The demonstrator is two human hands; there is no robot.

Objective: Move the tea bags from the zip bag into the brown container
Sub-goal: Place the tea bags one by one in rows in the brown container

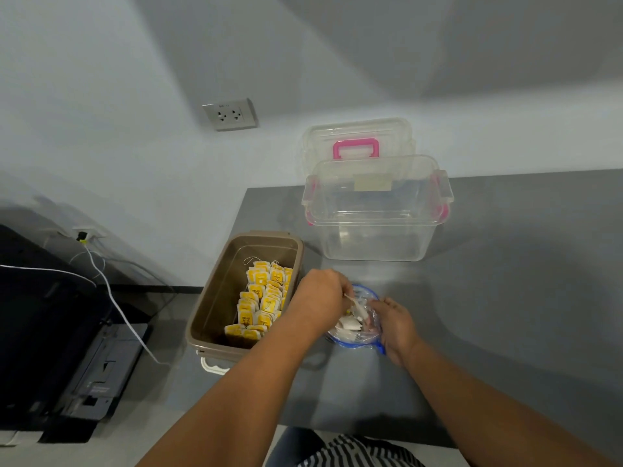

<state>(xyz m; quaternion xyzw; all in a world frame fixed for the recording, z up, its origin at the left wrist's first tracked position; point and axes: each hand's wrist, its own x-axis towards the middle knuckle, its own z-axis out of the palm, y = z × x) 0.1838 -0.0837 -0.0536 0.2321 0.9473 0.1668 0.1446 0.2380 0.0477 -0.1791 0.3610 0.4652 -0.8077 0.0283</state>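
- Grey table [505,298] set against a pale wall, seen from above by a head-worn camera; both of the person's bare forearms reach in from the bottom edge.
- Clear zip bag [363,342] with a blue rim sits on the table near its front, mouth open and facing up, between the two hands.
- White tea bags [347,323] with thin strings lie bunched inside the zip bag.
- Left hand [320,294] is over the bag's mouth, fingers curled, pinching one of the white tea bags by its top.
- Right hand [396,326] grasps the right side of the zip bag, fingers curled round the plastic.
- Brown container [215,298], a deep rectangular tub, stands just left of the zip bag at the table's left edge.
- Rows of yellow packets [263,298] stand packed along the right half of the brown container; its left half shows bare floor.
- Clear plastic box [377,230] with pink side clips stands behind the zip bag, well apart from it.
- Clear lid [357,129] with a pink handle [355,148] leans upright against the wall behind that box.
- Double wall socket [230,114] is fixed to the wall, up and to the left.
- White cable [114,298] runs down across a dark machine [50,332] on the floor at the left.
- Striped clothing [354,453] shows at the bottom edge.
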